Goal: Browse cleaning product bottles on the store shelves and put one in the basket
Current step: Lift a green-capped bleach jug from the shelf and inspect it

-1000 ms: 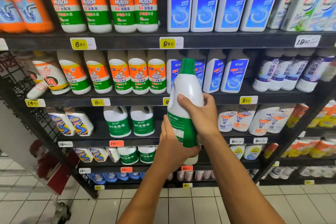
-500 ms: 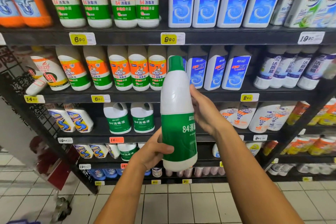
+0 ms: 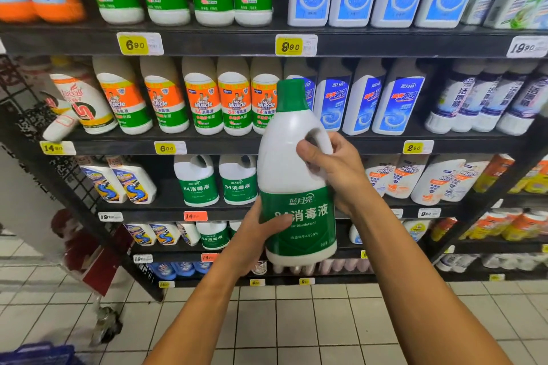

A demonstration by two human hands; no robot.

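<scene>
I hold a white disinfectant bottle [image 3: 292, 175] with a green cap and green label upright in front of the shelves, its label facing me. My right hand [image 3: 335, 170] grips its handle near the top, thumb on the front. My left hand [image 3: 255, 234] wraps round its lower part, thumb across the label. A blue basket [image 3: 38, 354] shows only as a rim at the bottom left corner.
Black store shelves [image 3: 207, 44] hold rows of bottles: orange-and-green ones [image 3: 204, 104], blue-labelled ones [image 3: 397, 104], two matching green-labelled jugs [image 3: 216, 184]. Yellow price tags line the shelf edges. White tiled floor [image 3: 296, 320] lies below. A trolley wheel [image 3: 106, 324] stands at the left.
The bottle has turned in my hands so its front label and handle face me. My right hand shifted from the back of the bottle onto the handle. The blue basket rim has come into view.
</scene>
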